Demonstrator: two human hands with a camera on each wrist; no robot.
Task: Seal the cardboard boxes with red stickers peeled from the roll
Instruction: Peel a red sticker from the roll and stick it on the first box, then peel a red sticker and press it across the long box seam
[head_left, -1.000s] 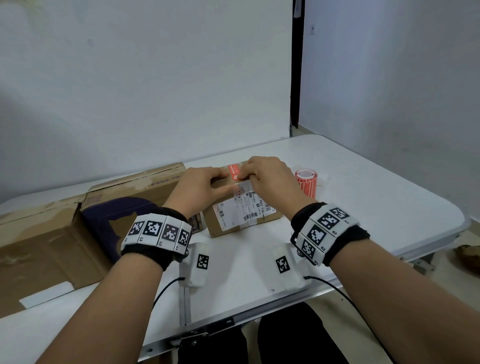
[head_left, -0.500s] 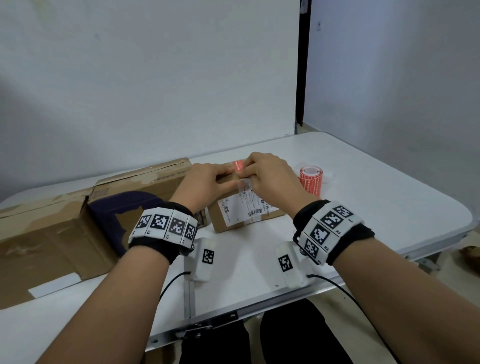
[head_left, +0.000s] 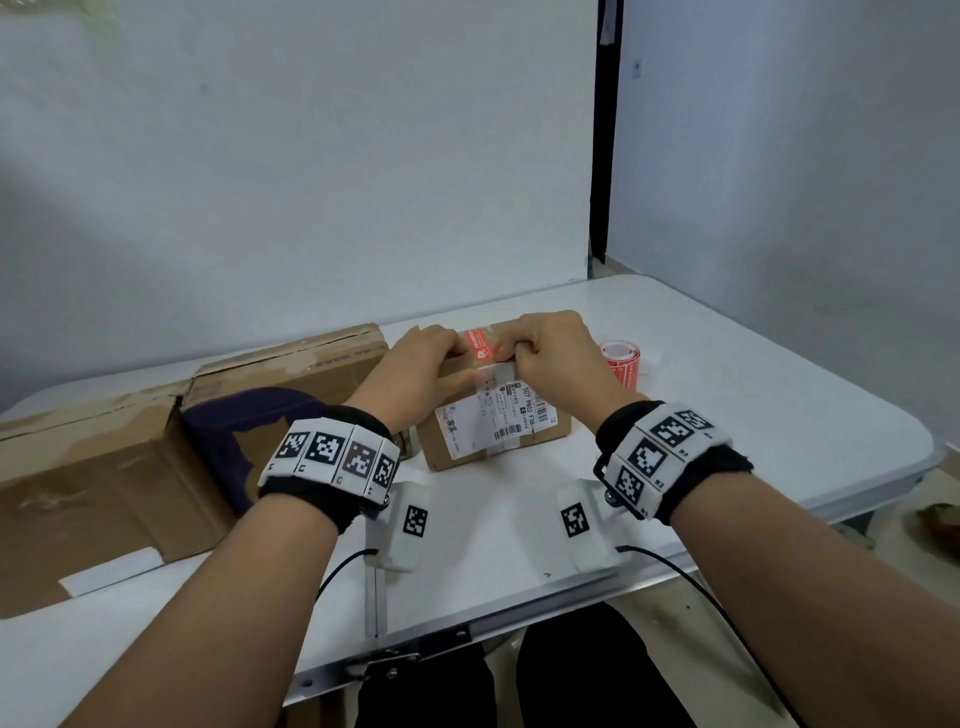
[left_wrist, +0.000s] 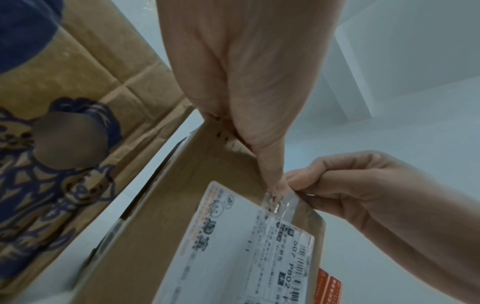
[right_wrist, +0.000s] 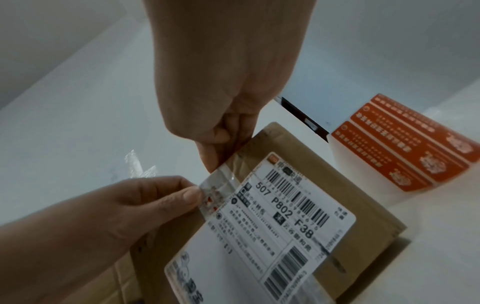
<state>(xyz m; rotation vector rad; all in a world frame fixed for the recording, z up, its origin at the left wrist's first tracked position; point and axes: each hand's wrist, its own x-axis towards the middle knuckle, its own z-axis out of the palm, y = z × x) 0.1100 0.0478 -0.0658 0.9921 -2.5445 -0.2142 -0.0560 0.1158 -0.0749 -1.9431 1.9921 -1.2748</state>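
A small cardboard box (head_left: 560, 429) with a white shipping label stands mid-table. A red sticker (head_left: 480, 345) lies on its top, and the sticker's pale translucent end (right_wrist: 217, 194) folds down over the label's upper corner. My left hand (head_left: 421, 364) grips the box's top edge, fingers behind it and thumb (left_wrist: 270, 176) pressed on that translucent end. My right hand (head_left: 556, 353) has its fingers curled and pinches the strip at the box's top edge (right_wrist: 221, 162). The sticker roll (head_left: 621, 361) stands upright just right of the box, also in the right wrist view (right_wrist: 405, 144).
Two large cardboard boxes lie at the left: a plain one (head_left: 78, 467) and one with a dark blue print (head_left: 291, 374), close to the small box. The white table (head_left: 753, 415) has bare surface to the right. Its front edge and wrist cables run below my arms.
Both hands stay on the box's top edge. More of the red sticker shows flat between them than half a second ago. The roll has not moved.
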